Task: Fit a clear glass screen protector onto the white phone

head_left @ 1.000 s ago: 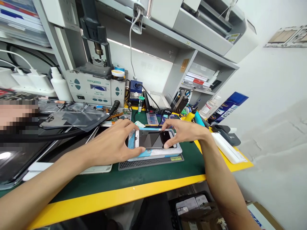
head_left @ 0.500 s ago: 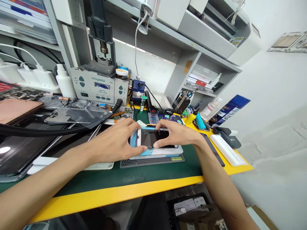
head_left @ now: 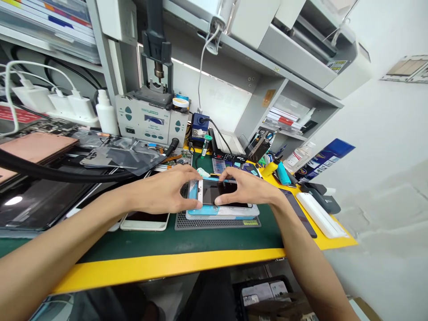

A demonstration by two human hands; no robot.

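A phone with a dark screen and a white end (head_left: 210, 192) lies flat on a light blue and white box (head_left: 220, 213), which rests on a grey perforated mat (head_left: 217, 224). My left hand (head_left: 170, 189) grips the phone's white left end, thumb at the near edge and fingers at the far edge. Around the phone's middle, my right hand (head_left: 242, 188) has its thumb on the near side of the screen and its fingers at the far edge. The fingertips beyond the phone are partly hidden.
Another phone (head_left: 145, 220) lies left of the mat. A hot-air station (head_left: 152, 122), a white bottle (head_left: 107, 115) and a black hose (head_left: 67, 171) stand or lie at the back left. On the right are a dark phone (head_left: 299, 214) and a white case (head_left: 321, 215).
The camera view has shifted, moving the whole scene slightly right. My left thumb has drawn back toward the phone's white end. My right hand keeps its grip.
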